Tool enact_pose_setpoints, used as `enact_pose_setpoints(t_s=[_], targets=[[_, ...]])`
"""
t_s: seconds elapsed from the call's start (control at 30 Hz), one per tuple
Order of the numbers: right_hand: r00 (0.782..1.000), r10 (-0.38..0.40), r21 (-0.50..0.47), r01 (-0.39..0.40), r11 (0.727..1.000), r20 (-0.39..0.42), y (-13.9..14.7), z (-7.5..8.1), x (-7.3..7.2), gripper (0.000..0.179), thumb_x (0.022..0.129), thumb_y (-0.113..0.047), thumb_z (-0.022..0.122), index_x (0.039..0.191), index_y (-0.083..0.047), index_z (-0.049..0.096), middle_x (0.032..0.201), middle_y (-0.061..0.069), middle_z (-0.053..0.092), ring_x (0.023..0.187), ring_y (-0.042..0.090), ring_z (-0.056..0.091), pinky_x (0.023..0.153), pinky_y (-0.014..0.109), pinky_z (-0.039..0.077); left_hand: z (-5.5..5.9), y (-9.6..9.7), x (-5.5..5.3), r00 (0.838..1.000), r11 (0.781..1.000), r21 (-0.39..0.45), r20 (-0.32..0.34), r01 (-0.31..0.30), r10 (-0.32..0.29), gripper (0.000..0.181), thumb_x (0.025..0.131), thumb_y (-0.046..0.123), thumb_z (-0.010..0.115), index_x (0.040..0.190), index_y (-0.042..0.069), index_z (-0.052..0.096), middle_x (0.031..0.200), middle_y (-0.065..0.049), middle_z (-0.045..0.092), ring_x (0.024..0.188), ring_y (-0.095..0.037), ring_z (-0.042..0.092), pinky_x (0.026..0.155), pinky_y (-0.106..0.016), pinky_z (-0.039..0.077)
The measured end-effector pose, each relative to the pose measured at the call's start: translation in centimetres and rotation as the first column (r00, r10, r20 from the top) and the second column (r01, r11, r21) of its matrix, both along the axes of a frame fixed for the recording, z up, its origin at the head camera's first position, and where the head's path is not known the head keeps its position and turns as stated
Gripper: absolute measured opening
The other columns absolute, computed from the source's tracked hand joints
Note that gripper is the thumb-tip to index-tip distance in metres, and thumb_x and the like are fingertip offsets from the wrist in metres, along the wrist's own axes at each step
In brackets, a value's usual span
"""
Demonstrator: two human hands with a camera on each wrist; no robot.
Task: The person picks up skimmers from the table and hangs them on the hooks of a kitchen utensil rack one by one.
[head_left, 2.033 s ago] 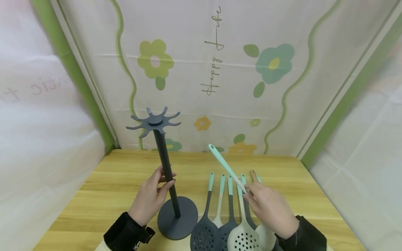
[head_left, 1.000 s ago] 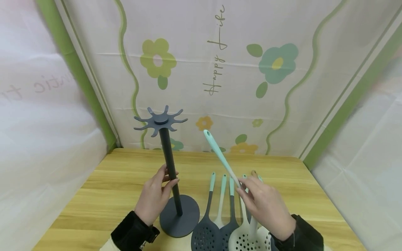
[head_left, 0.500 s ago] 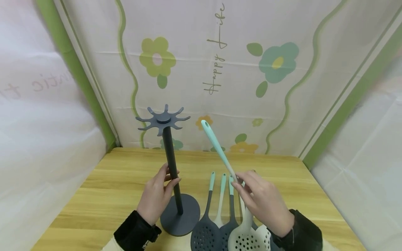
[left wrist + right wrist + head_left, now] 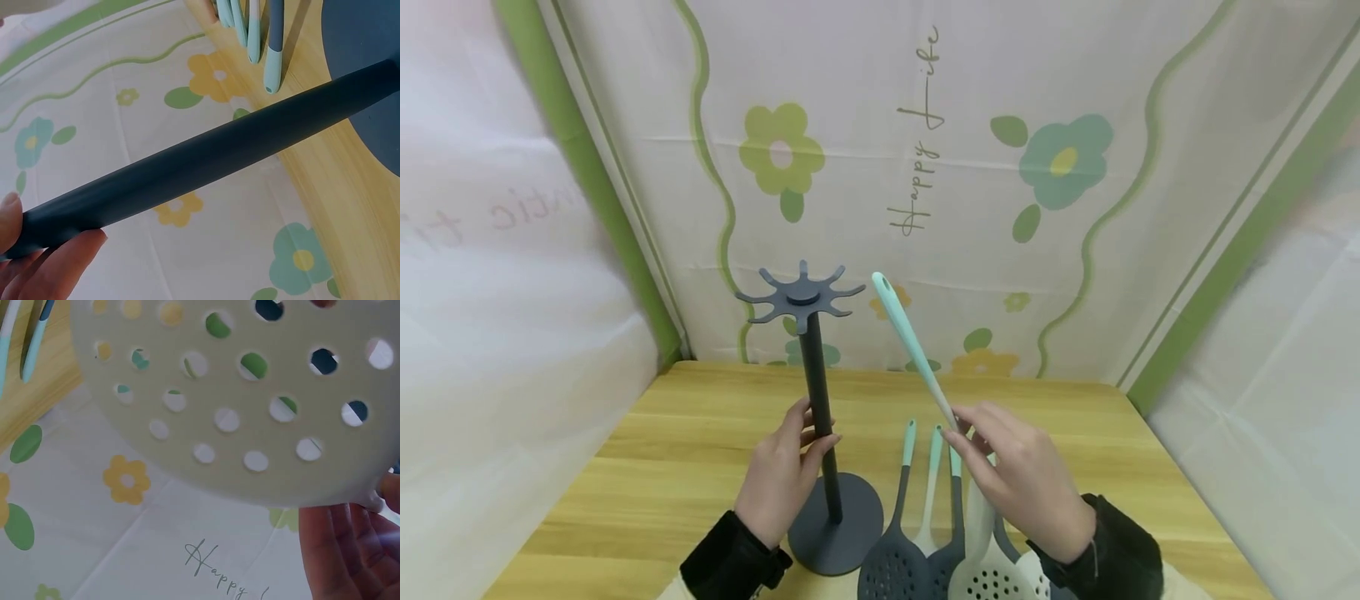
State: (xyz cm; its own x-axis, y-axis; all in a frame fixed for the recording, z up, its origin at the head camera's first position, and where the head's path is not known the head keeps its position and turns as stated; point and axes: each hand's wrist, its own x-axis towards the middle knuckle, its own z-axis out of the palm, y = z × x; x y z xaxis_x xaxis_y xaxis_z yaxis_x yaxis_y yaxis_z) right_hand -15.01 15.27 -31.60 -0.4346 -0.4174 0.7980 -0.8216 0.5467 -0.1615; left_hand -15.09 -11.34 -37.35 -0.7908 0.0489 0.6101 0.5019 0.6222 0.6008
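My left hand [image 4: 781, 477] holds the pole of a dark utensil stand [image 4: 817, 379] with fingers and thumb. A round base carries the pole, and a crown of hooked arms [image 4: 802, 293] tops it. The left wrist view shows the pole [image 4: 187, 162] close up, between thumb and fingers. My right hand [image 4: 1026, 475] pinches a cream skimmer with a mint handle [image 4: 910, 337] partway along its length. The handle slants up and left, its holed end near the crown but apart from it. The skimmer's perforated head [image 4: 212, 390] fills much of the right wrist view.
Several utensils lie side by side right of the base on the wooden table [image 4: 700, 450]. Among them are a dark perforated turner [image 4: 891, 571], another dark utensil [image 4: 957, 500] and a cream one [image 4: 931, 492]. A flower-print curtain [image 4: 850, 183] rises behind the table.
The skimmer has come up and left, its handle end moving close to the crown. The stand's top has shifted slightly right in view, with the left hand still on the pole.
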Motion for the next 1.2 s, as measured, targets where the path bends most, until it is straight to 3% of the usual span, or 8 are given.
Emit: enact_pose_setpoints(t_s=[0.67,1.2], targets=[[1.0,0.023,-0.008,-0.023,1.0,0.016,-1.4,0.5,-0.6,0.031,0.078,0.005,0.077,0.107,-0.001,0.072,0.089,-0.002,0.066,0.072,0.001,0.058,0.061,0.012,0.051,-0.2,0.2,-0.2,1.0,1.0,-0.002,-0.029,0.006,-0.006,0.047,0.094,0.02,0.063,0.135,0.004,0.048,0.108,-0.013,0.071,0.096,-0.03,0.074,0.078,-0.031,0.062],[0.999,0.035,-0.019,-0.035,0.999,0.017,-1.7,-0.1,-0.8,0.027,0.078,0.009,0.075,0.103,-0.001,0.07,0.087,-0.002,0.064,0.071,0.001,0.055,0.056,0.014,0.048,-0.3,0.2,-0.3,0.999,1.0,-0.008,-0.044,0.002,-0.003,0.045,0.094,0.021,0.063,0.133,0.003,0.048,0.108,-0.015,0.072,0.095,-0.03,0.075,0.075,-0.034,0.063]])
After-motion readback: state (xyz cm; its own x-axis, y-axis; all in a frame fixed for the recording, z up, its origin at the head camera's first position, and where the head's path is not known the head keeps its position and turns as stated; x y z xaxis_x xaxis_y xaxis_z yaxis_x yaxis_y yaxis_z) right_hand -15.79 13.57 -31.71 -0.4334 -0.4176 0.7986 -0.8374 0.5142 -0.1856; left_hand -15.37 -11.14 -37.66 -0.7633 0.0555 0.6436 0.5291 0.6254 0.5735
